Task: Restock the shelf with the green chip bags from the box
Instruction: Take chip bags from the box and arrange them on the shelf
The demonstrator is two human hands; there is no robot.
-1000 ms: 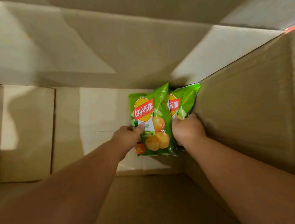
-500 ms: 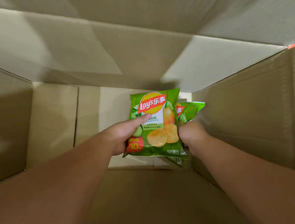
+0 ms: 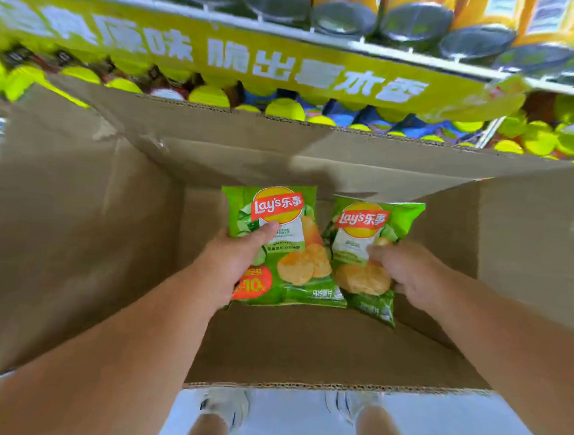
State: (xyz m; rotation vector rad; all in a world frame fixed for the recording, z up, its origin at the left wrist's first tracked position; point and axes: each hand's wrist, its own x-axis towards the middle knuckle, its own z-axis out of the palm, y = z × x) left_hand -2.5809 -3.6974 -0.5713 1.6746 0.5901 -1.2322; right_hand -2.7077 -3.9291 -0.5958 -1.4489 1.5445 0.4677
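A yellow-green banner (image 3: 222, 57) with large white characters is running along a wire rack edge (image 3: 411, 57). Above it, canisters with dark round bases (image 3: 342, 15) are standing in a row. Below it, yellow-green round lids (image 3: 209, 95) are showing in rows. Two white sneakers (image 3: 229, 408) are standing on the pale floor (image 3: 289, 430).

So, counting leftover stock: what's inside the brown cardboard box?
Two green chip bags: one gripped by the left hand, one by the right hand. Bags and arms cover the brown cardboard box floor below.
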